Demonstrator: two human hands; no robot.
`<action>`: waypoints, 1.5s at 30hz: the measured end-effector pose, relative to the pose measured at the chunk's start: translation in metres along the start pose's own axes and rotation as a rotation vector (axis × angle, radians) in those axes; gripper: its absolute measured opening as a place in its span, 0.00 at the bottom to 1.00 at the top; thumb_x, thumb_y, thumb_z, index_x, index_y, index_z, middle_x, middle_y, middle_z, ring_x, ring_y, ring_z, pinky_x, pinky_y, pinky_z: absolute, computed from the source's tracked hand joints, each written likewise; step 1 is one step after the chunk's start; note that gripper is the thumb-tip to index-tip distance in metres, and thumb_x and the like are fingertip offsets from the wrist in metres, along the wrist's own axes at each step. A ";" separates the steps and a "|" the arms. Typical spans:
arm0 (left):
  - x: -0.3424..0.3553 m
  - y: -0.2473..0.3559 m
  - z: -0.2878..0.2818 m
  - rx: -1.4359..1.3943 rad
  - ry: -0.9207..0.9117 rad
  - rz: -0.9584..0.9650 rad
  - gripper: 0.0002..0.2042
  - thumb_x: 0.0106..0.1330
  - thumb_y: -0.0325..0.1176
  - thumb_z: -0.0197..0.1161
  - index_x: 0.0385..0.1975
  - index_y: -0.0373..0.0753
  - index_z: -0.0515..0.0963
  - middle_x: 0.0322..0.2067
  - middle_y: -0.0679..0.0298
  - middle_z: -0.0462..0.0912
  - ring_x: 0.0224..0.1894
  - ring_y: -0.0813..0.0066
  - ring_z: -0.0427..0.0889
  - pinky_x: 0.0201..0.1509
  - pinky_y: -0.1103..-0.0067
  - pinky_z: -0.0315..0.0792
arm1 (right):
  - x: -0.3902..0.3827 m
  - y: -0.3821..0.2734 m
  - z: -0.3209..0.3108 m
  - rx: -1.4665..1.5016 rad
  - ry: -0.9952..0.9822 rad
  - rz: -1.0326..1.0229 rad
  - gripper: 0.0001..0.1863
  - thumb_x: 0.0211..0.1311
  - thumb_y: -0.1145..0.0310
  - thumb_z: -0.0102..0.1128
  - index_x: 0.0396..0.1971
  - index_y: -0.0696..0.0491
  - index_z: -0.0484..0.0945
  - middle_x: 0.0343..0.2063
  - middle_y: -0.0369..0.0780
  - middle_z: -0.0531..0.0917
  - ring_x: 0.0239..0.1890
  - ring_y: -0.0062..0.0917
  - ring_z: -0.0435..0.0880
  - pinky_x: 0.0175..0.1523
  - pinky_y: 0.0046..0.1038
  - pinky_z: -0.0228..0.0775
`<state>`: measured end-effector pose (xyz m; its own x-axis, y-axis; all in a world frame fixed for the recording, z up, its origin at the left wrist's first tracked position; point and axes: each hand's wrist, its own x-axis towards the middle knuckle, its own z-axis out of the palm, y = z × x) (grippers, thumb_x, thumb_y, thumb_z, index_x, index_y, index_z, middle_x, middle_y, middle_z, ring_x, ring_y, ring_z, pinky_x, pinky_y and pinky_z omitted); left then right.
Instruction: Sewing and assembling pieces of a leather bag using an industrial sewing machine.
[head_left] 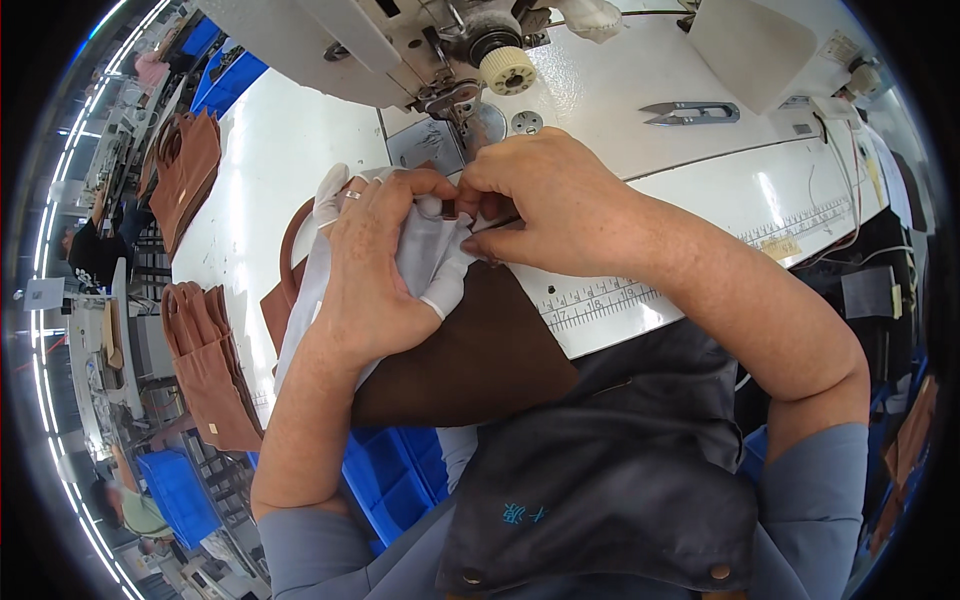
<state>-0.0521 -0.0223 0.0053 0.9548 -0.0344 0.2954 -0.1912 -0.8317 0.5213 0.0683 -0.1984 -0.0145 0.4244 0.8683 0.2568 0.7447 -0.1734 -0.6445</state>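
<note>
A brown bag [465, 360] with a white lining [310, 290] lies across the front edge of the sewing table, just before the sewing machine [400, 60]. My left hand [375, 270], with a ring and white coverings on some fingertips, is closed on the bunched lining and the bag's upper edge. Close beside it, my right hand [560, 205] pinches that same edge between thumb and fingers. What lies right between the fingertips is mostly hidden. A curved brown handle [290, 250] shows left of the lining. The machine's needle area sits beyond both hands.
Thread snips [690, 112] lie at the back right of the white table [590, 80]. A printed ruler [610, 300] runs along its front. More brown bags [208, 360] hang or lie at the left edge. Blue bins [395, 470] stand below. Other people work far left.
</note>
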 end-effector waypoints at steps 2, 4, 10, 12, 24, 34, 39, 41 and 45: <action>0.000 0.000 0.000 0.001 0.007 -0.028 0.20 0.46 0.30 0.70 0.42 0.41 0.77 0.38 0.59 0.79 0.44 0.56 0.78 0.60 0.62 0.61 | 0.000 -0.001 0.000 0.021 -0.017 0.024 0.11 0.52 0.60 0.71 0.30 0.51 0.85 0.28 0.37 0.85 0.37 0.31 0.86 0.43 0.35 0.75; 0.000 -0.001 -0.001 0.204 0.057 0.117 0.16 0.46 0.30 0.71 0.36 0.41 0.78 0.36 0.60 0.77 0.42 0.57 0.75 0.58 0.63 0.62 | 0.001 -0.003 0.002 0.020 0.004 0.048 0.11 0.53 0.60 0.70 0.30 0.51 0.84 0.28 0.36 0.85 0.36 0.30 0.86 0.43 0.36 0.75; 0.001 -0.004 -0.002 0.183 0.035 0.076 0.13 0.46 0.30 0.71 0.32 0.41 0.78 0.31 0.62 0.78 0.37 0.59 0.77 0.56 0.63 0.63 | 0.000 -0.003 0.007 0.001 0.097 -0.005 0.09 0.55 0.61 0.69 0.30 0.50 0.86 0.26 0.36 0.86 0.35 0.31 0.87 0.42 0.35 0.76; 0.002 -0.005 -0.001 0.166 0.055 0.081 0.12 0.46 0.29 0.71 0.31 0.40 0.78 0.28 0.63 0.79 0.35 0.59 0.77 0.54 0.65 0.65 | 0.002 -0.002 0.007 -0.005 0.087 0.013 0.08 0.55 0.61 0.69 0.29 0.50 0.86 0.26 0.36 0.86 0.34 0.32 0.87 0.42 0.35 0.76; 0.000 -0.003 0.001 0.120 0.101 -0.044 0.07 0.49 0.31 0.73 0.27 0.41 0.84 0.25 0.60 0.81 0.34 0.58 0.80 0.54 0.63 0.71 | 0.003 -0.001 0.009 -0.061 0.057 0.006 0.06 0.55 0.63 0.67 0.27 0.50 0.86 0.25 0.36 0.86 0.35 0.32 0.86 0.44 0.38 0.72; 0.000 -0.016 -0.006 -0.075 0.002 -0.208 0.07 0.53 0.31 0.72 0.31 0.40 0.87 0.30 0.60 0.86 0.35 0.65 0.81 0.49 0.71 0.73 | -0.015 -0.001 0.006 -0.058 0.092 -0.093 0.11 0.57 0.66 0.65 0.39 0.49 0.87 0.40 0.37 0.82 0.49 0.33 0.80 0.52 0.37 0.68; 0.000 -0.019 -0.010 -0.147 -0.003 -0.217 0.07 0.54 0.31 0.72 0.31 0.39 0.87 0.30 0.62 0.86 0.35 0.71 0.81 0.45 0.75 0.74 | -0.025 -0.002 0.004 -0.212 0.116 -0.253 0.11 0.58 0.68 0.65 0.40 0.47 0.88 0.44 0.36 0.80 0.51 0.31 0.77 0.55 0.36 0.67; -0.001 -0.018 -0.011 -0.117 -0.016 -0.230 0.07 0.54 0.32 0.73 0.32 0.39 0.87 0.30 0.62 0.86 0.35 0.71 0.81 0.44 0.76 0.74 | -0.028 -0.004 0.002 -0.248 0.117 -0.293 0.11 0.57 0.68 0.65 0.40 0.46 0.88 0.44 0.36 0.80 0.50 0.31 0.77 0.54 0.36 0.67; 0.003 -0.016 -0.011 -0.085 -0.063 -0.242 0.08 0.53 0.32 0.73 0.31 0.37 0.86 0.31 0.60 0.86 0.35 0.70 0.81 0.44 0.74 0.74 | -0.039 -0.009 -0.005 -0.217 0.052 -0.358 0.14 0.52 0.62 0.71 0.40 0.46 0.87 0.42 0.35 0.78 0.47 0.29 0.76 0.52 0.34 0.66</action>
<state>-0.0490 -0.0028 0.0065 0.9869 0.1231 0.1047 0.0286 -0.7704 0.6369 0.0472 -0.2329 -0.0152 0.1400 0.8679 0.4765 0.9388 0.0366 -0.3425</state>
